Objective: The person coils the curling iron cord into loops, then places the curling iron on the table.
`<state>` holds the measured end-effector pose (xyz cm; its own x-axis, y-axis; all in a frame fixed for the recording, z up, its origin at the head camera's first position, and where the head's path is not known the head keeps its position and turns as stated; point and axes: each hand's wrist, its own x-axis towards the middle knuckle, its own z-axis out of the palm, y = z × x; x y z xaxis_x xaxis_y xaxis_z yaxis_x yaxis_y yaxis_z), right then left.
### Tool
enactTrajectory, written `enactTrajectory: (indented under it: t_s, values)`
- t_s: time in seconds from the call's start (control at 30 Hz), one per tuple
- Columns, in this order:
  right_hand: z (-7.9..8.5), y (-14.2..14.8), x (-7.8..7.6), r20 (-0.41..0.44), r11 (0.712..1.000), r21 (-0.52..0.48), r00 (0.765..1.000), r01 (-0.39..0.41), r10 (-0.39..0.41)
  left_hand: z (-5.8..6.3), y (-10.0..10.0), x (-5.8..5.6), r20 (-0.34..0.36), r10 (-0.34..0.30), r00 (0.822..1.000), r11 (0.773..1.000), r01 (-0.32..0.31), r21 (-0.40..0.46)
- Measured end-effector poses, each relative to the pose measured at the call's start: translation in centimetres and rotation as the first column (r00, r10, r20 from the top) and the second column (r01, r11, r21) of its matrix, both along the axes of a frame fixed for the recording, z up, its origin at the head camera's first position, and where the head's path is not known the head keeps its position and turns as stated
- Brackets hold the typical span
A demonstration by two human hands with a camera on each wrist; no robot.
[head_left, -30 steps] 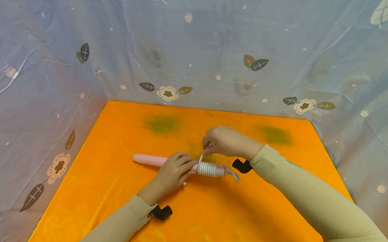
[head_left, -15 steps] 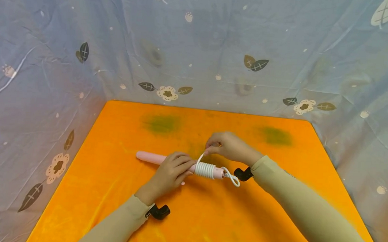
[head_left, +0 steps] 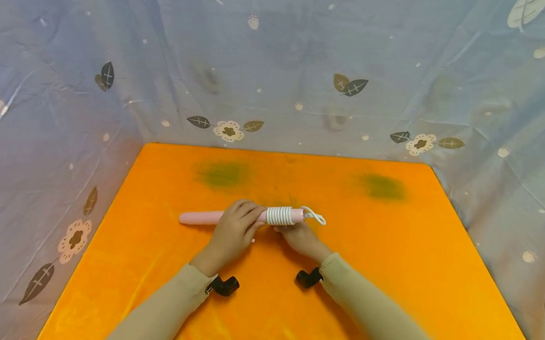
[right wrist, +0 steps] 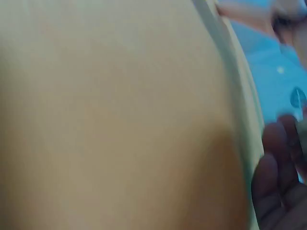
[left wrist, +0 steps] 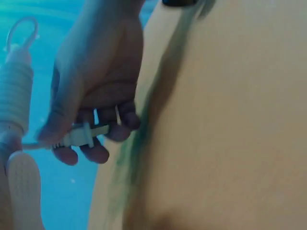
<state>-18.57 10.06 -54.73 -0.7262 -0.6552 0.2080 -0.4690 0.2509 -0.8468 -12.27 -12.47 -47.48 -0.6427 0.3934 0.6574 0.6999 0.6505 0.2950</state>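
Note:
A pink curling iron [head_left: 200, 217] is held nearly level above the table, its barrel pointing left. My left hand [head_left: 234, 229] grips it around the middle. White cord [head_left: 279, 216] winds in tight coils round the handle, and a cord loop [head_left: 315, 216] sticks out past the right end. My right hand [head_left: 301, 241] is below the coils. In the left wrist view it pinches the cord's white plug [left wrist: 79, 136] between thumb and fingers. The iron's clamp lever [left wrist: 24, 191] shows at the lower left there. Only blurred fingers [right wrist: 273, 177] of the right hand appear in the right wrist view.
An orange cloth [head_left: 362, 308] covers the table, with two dark greenish patches near the back. Blue-grey patterned curtains [head_left: 296, 63] rise behind and at both sides. Black wrist cameras [head_left: 224, 286] stick out from both sleeves.
My right hand, pulling the cord up above the iron earlier, has come down toward me and under the coils. The iron has risen in view and turned closer to level. Left hand keeps its grip.

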Motion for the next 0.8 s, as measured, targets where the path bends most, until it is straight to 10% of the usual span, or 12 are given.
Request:
enactTrajectory:
  t_s: [0.07,0.1,0.2,0.5,0.8]
  values:
    - [1.6,-1.3,1.6,-0.056,0.979,0.114,0.985,0.167,-0.162,0.1,0.0,-0.7,0.040,0.048,0.998,0.999,-0.047,-0.026]
    - [3.7,-2.1,2.9,0.073,0.972,0.064,0.970,0.227,-0.231,0.1,0.0,-1.0,0.063,0.073,0.995,0.996,-0.070,-0.046]
    - [5.2,-3.2,4.1,0.088,0.936,0.104,0.934,0.337,-0.347,0.1,0.2,-2.1,0.125,0.135,0.983,0.987,-0.121,-0.108]
    - [5.0,-3.8,3.3,0.106,0.863,0.163,0.862,0.478,-0.496,-0.1,1.1,-5.0,0.262,0.197,0.945,0.970,-0.149,-0.194]
    - [4.7,-3.8,2.4,-0.050,0.809,0.296,0.854,0.508,-0.518,-1.7,1.3,-6.3,0.276,0.216,0.936,0.962,-0.157,-0.222]
